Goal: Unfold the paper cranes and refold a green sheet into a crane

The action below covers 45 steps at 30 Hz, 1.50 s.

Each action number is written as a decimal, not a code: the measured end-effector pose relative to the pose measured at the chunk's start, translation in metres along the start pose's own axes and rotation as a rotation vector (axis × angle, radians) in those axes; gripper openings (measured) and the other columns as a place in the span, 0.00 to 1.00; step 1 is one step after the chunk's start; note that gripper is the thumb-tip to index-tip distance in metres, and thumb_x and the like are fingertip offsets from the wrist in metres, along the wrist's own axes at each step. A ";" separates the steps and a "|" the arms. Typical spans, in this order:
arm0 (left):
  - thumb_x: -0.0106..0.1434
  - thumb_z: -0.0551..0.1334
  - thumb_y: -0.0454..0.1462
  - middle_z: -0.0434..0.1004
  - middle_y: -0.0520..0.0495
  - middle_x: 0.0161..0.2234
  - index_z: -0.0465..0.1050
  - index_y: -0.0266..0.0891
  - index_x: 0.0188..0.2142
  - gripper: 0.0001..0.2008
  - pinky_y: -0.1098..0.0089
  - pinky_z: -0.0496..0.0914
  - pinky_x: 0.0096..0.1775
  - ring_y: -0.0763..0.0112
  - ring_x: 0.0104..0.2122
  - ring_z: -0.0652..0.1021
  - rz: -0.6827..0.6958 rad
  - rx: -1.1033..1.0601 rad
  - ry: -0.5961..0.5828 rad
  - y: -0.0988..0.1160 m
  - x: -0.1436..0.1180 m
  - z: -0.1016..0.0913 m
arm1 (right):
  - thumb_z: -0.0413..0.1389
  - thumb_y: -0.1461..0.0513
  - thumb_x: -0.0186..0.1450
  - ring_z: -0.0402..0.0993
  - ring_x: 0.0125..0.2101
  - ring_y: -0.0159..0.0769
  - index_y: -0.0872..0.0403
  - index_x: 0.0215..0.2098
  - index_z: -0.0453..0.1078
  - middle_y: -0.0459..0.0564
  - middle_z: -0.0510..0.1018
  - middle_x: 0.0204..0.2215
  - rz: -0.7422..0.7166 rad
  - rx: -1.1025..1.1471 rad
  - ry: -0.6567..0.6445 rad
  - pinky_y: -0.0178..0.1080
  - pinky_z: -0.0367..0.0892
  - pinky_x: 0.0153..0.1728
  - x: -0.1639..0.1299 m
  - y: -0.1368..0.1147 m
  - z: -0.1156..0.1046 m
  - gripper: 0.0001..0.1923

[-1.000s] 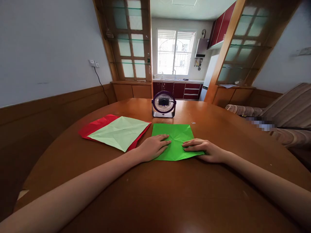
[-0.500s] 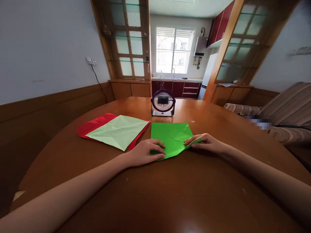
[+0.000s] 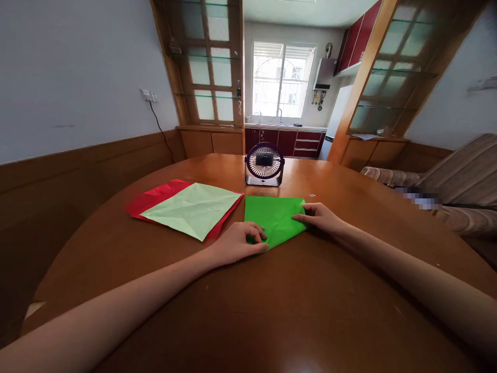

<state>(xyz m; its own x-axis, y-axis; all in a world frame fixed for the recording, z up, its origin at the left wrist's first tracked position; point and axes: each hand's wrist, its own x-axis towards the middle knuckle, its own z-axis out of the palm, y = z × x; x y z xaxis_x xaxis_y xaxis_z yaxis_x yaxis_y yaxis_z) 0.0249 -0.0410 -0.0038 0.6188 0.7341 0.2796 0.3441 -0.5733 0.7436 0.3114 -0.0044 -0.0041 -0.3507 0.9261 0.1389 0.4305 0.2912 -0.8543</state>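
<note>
A sheet of bright green paper (image 3: 276, 211) lies on the table with its near right side folded over, giving a slanted near edge. My right hand (image 3: 319, 216) pinches the folded part at the right edge, thumb over the paper and fingers by the upper right corner. Against the near left part of the sheet rests my left hand (image 3: 239, 242), fingers bent and apart, thumb tip on the near edge. Left of it, a pale green sheet (image 3: 194, 207) with creases lies on top of red paper (image 3: 155, 199).
A small dark desk fan (image 3: 264, 161) stands behind the green paper on the round wooden table (image 3: 248, 311). A little white scrap (image 3: 311, 195) lies to its right. Beyond are glass-shelved cabinets, a kitchen window and a striped sofa (image 3: 462, 176) on the right.
My right hand has carried the folded edge of the green paper away from me, up the right side. My left fingers have bent more. The view has shifted slightly.
</note>
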 end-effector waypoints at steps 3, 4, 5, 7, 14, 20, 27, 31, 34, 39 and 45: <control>0.56 0.65 0.37 0.78 0.46 0.37 0.71 0.39 0.21 0.09 0.64 0.70 0.46 0.63 0.43 0.78 0.000 0.080 0.057 0.000 -0.001 0.001 | 0.60 0.46 0.58 0.60 0.23 0.29 0.54 0.30 0.66 0.42 0.65 0.23 -0.099 -0.161 0.130 0.34 0.57 0.23 0.000 0.005 0.006 0.20; 0.56 0.65 0.37 0.78 0.46 0.37 0.71 0.39 0.21 0.09 0.64 0.70 0.45 0.64 0.41 0.78 0.000 0.108 0.073 0.000 -0.001 0.002 | 0.60 0.46 0.58 0.61 0.24 0.30 0.54 0.34 0.67 0.42 0.65 0.23 -0.127 -0.224 0.168 0.34 0.58 0.25 -0.001 0.006 0.007 0.20; 0.56 0.65 0.37 0.77 0.46 0.37 0.71 0.38 0.21 0.09 0.64 0.70 0.45 0.65 0.40 0.78 -0.003 0.130 0.082 0.000 -0.001 0.002 | 0.59 0.46 0.59 0.62 0.25 0.31 0.54 0.38 0.68 0.42 0.66 0.24 -0.147 -0.290 0.201 0.35 0.60 0.26 -0.002 0.006 0.009 0.21; 0.55 0.66 0.37 0.77 0.46 0.37 0.71 0.38 0.20 0.10 0.64 0.70 0.44 0.65 0.39 0.77 -0.015 0.154 0.086 0.000 -0.001 0.002 | 0.58 0.46 0.61 0.64 0.26 0.33 0.53 0.45 0.67 0.44 0.68 0.25 -0.161 -0.408 0.248 0.36 0.62 0.29 -0.005 0.006 0.011 0.23; 0.51 0.69 0.40 0.75 0.45 0.40 0.70 0.38 0.18 0.12 0.61 0.69 0.45 0.60 0.43 0.76 -0.115 0.181 0.086 0.004 0.001 0.000 | 0.56 0.47 0.62 0.69 0.28 0.37 0.53 0.49 0.65 0.47 0.72 0.28 -0.129 -0.513 0.257 0.38 0.65 0.31 -0.008 0.003 0.012 0.24; 0.51 0.70 0.42 0.74 0.44 0.43 0.71 0.38 0.18 0.13 0.60 0.69 0.47 0.59 0.45 0.75 -0.124 0.214 0.055 0.003 0.004 -0.001 | 0.55 0.48 0.63 0.69 0.26 0.35 0.52 0.45 0.70 0.46 0.72 0.26 -0.158 -0.582 0.229 0.37 0.64 0.30 -0.007 0.002 0.011 0.20; 0.55 0.69 0.43 0.72 0.42 0.51 0.75 0.41 0.43 0.17 0.57 0.67 0.53 0.57 0.52 0.72 0.005 0.273 -0.024 -0.003 0.003 -0.007 | 0.55 0.51 0.65 0.75 0.34 0.40 0.52 0.43 0.75 0.51 0.80 0.35 -0.196 -0.526 0.170 0.42 0.69 0.38 -0.007 0.004 0.010 0.15; 0.68 0.57 0.40 0.45 0.47 0.69 0.62 0.52 0.61 0.22 0.50 0.51 0.63 0.57 0.66 0.54 0.147 0.386 -0.228 -0.002 0.000 -0.008 | 0.56 0.53 0.66 0.76 0.38 0.42 0.52 0.41 0.76 0.53 0.80 0.38 -0.246 -0.519 0.166 0.45 0.70 0.41 -0.007 0.006 0.010 0.14; 0.71 0.49 0.34 0.47 0.51 0.68 0.58 0.54 0.63 0.23 0.52 0.47 0.65 0.63 0.67 0.52 0.254 0.443 -0.327 -0.001 -0.001 -0.006 | 0.56 0.53 0.66 0.76 0.38 0.42 0.53 0.42 0.77 0.54 0.79 0.39 -0.264 -0.521 0.168 0.45 0.71 0.42 -0.006 0.008 0.009 0.14; 0.70 0.48 0.31 0.62 0.54 0.63 0.58 0.54 0.63 0.25 0.57 0.50 0.64 0.68 0.65 0.58 0.297 0.464 -0.363 -0.001 0.000 -0.006 | 0.55 0.53 0.66 0.76 0.39 0.42 0.52 0.42 0.77 0.54 0.78 0.41 -0.250 -0.541 0.169 0.46 0.71 0.43 -0.005 0.011 0.008 0.14; 0.69 0.55 0.38 0.75 0.48 0.50 0.73 0.47 0.50 0.13 0.60 0.62 0.54 0.62 0.51 0.73 0.338 0.495 -0.293 0.008 0.019 -0.007 | 0.56 0.53 0.66 0.76 0.38 0.41 0.52 0.42 0.77 0.53 0.79 0.39 -0.231 -0.541 0.175 0.45 0.70 0.43 -0.005 0.011 0.008 0.14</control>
<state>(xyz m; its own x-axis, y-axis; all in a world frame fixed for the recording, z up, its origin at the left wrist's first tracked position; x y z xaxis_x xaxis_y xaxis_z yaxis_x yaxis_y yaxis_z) 0.0344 -0.0294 0.0110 0.8918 0.3953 0.2202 0.3377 -0.9053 0.2576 0.3109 -0.0079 -0.0185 -0.3638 0.8366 0.4096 0.7368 0.5275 -0.4229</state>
